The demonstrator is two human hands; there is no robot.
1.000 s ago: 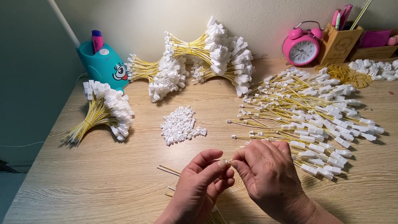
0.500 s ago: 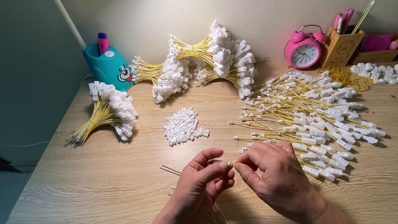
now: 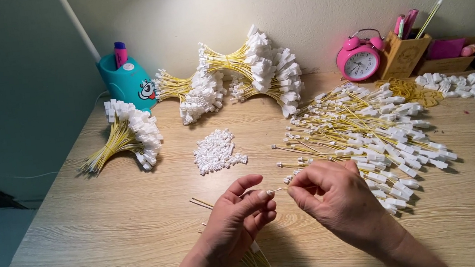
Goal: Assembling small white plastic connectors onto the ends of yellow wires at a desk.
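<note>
Little changed from a moment ago: left hand (image 3: 240, 211) and right hand (image 3: 333, 197) still pinching one yellow wire (image 3: 277, 189) near the loose wire pile (image 3: 370, 129), fitting evidently unfinished.

Pink alarm clock (image 3: 359, 60); teal pen holder (image 3: 127, 83); wooden organiser (image 3: 404, 56).

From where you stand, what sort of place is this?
Probably a home desk used for small piecework: a wooden table against a wall, piled with bundles of yellow wires with white connectors, beside a pink alarm clock and a pen holder.
</note>
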